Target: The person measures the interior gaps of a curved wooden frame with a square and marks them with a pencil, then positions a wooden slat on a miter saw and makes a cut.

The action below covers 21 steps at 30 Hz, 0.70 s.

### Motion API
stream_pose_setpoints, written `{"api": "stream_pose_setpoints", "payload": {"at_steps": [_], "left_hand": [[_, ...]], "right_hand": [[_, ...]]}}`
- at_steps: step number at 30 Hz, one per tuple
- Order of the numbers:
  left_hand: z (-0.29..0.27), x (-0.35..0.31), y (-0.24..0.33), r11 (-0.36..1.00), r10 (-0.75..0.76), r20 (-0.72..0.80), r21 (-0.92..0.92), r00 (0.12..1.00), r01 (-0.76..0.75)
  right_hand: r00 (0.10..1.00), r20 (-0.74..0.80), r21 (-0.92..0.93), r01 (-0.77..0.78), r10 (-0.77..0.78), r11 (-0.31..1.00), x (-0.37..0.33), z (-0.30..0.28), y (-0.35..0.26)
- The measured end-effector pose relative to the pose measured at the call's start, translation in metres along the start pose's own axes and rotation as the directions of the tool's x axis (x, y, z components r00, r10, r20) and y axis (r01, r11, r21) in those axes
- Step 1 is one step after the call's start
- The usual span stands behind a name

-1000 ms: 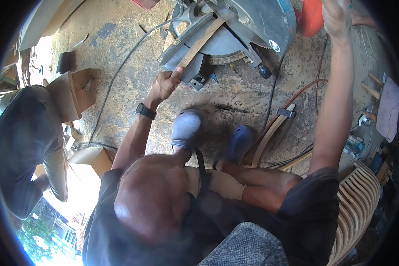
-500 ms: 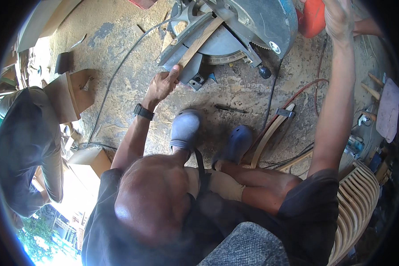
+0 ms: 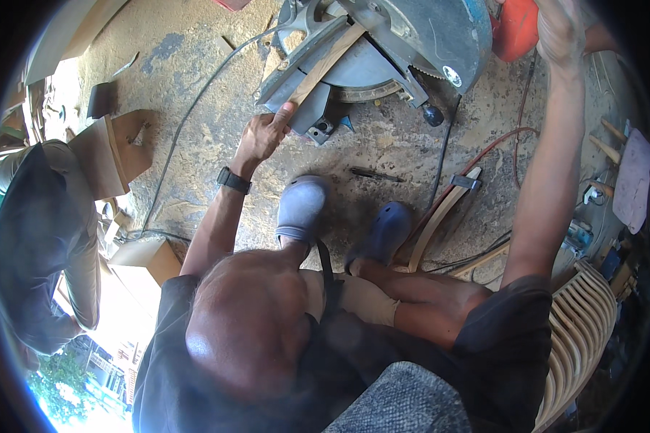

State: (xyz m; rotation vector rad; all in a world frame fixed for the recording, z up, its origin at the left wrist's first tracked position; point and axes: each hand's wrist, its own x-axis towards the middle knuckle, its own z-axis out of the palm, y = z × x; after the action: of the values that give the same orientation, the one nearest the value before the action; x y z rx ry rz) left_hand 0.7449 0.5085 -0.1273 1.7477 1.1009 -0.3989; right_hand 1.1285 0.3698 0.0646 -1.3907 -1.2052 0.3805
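At the top of the view stands a miter saw with a grey base, a round blade guard and a toothed blade partly showing below it. A narrow wooden strip lies across the saw's table against the fence. My left hand pinches the strip's near end, thumb on top. At the upper right my right hand is closed at the saw's handle, beside the red housing; its fingers are partly hidden and the handle itself barely shows.
Dark cables and a reddish hose cross the dusty floor. A pen-like tool lies before my clogs. A clamped curved wood strip is at right, near stacked curved slats. Another person works at left beside wooden pieces.
The saw head, red housing and my right hand have shifted slightly to the right together. My left hand and the wooden strip stay almost in place.
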Motion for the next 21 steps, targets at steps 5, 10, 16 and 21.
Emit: {"api": "stream_pose_setpoints", "payload": {"at_steps": [5, 10, 16, 21], "left_hand": [[0.0, 0.003, -0.002, 0.998, 0.032, 0.002, -0.052, 0.999, -0.032], [0.002, -0.001, 0.002, 1.0, 0.03, -0.013, 0.001, 0.999, -0.03], [0.004, 0.001, -0.002, 0.999, 0.007, -0.029, 0.033, 1.0, -0.006], [0.002, 0.005, -0.009, 0.998, 0.026, -0.042, -0.058, 0.999, -0.028]], "right_hand": [[1.0, -0.003, 0.002, -0.008, 0.008, 1.0, 0.003, 0.001, -0.002], [1.0, -0.013, 0.013, -0.023, 0.023, 1.0, 0.003, 0.0, -0.004], [1.0, 0.009, 0.022, -0.011, 0.011, 1.0, 0.006, -0.004, 0.002], [1.0, 0.008, -0.014, 0.007, -0.007, 1.0, 0.006, -0.003, 0.0]]}}
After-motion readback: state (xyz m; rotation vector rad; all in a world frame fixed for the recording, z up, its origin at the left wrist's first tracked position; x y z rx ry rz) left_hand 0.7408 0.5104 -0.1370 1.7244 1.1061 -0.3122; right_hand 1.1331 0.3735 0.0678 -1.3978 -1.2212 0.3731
